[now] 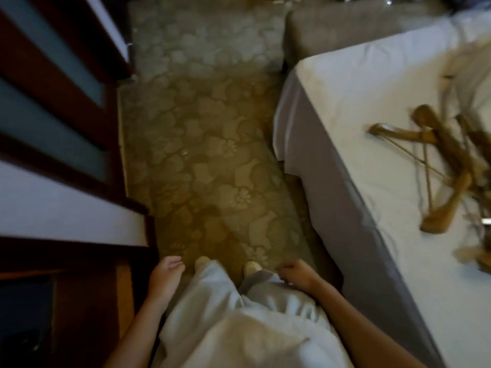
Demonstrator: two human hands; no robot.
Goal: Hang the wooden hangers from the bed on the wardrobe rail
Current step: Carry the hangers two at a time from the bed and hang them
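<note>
Several wooden hangers [449, 166] lie tangled in a heap on the white sheet of the bed [353, 107] at the right. The dark wooden wardrobe [61, 144] with pale panels fills the left side; its rail is hidden. My left hand [166, 278] hangs low by my side, next to the wardrobe's edge, fingers loosely curled and holding nothing. My right hand [295, 273] hangs by my other side, close to the bed's grey skirt, fingers curled in and empty. Both hands are far from the hangers.
A beige flower-patterned carpet [202, 144] runs between wardrobe and bed, and my feet stand on it. A grey upholstered piece [345, 30] sits beyond the bed's corner. The view is motion-blurred.
</note>
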